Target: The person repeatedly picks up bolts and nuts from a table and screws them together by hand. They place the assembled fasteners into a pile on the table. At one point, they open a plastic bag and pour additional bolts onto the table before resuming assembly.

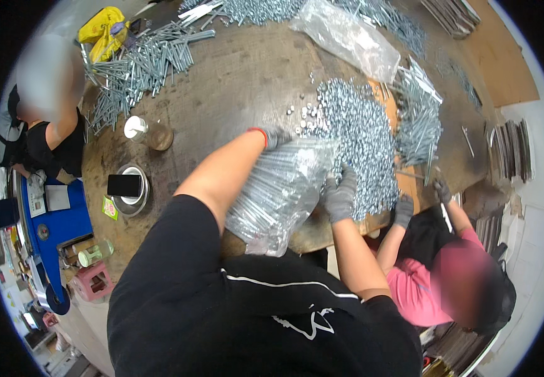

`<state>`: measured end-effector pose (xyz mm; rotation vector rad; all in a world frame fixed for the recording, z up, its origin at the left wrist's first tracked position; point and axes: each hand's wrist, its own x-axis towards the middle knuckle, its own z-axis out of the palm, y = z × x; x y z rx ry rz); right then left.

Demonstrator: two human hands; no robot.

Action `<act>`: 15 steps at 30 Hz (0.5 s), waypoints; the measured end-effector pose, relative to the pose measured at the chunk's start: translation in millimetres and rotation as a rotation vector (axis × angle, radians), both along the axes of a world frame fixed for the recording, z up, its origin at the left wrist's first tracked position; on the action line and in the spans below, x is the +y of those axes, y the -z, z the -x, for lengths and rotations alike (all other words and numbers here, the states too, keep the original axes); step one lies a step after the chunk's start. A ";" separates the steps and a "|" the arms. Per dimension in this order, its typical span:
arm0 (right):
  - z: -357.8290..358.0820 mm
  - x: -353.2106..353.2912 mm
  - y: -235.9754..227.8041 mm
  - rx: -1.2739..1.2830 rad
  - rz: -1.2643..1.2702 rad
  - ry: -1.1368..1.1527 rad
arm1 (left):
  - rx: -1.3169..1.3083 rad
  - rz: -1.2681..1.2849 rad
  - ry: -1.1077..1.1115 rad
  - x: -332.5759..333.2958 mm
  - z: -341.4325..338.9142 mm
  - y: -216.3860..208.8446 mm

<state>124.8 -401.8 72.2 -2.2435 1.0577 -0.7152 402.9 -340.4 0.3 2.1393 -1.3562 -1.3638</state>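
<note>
A clear plastic bag point(278, 188) full of long metal threaded rods lies tilted against the table's near edge, right in front of my body. My left hand point(277, 137), in a grey glove with a red cuff, grips the bag's far upper edge; its fingertips are partly hidden. At the bag's right side, my right hand point(341, 196), also gloved in grey, rests with fingers stretched at the near left edge of a big heap of small shiny metal nuts point(363, 144). Several loose nuts point(310, 116) are scattered by the heap's left side.
Rods lie in piles at the far left point(143, 69) and right point(419, 119). An empty-looking plastic bag point(350, 38) sits behind the nuts. A bottle point(149, 133) and a phone point(124, 185) on a metal bowl stand left. A co-worker in pink point(419, 289) works close on my right.
</note>
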 end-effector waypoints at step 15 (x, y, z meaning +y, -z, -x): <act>-64.1 4.4 -16.9 -0.325 -0.884 -0.078 | -0.333 0.050 -0.542 120.3 74.0 -89.7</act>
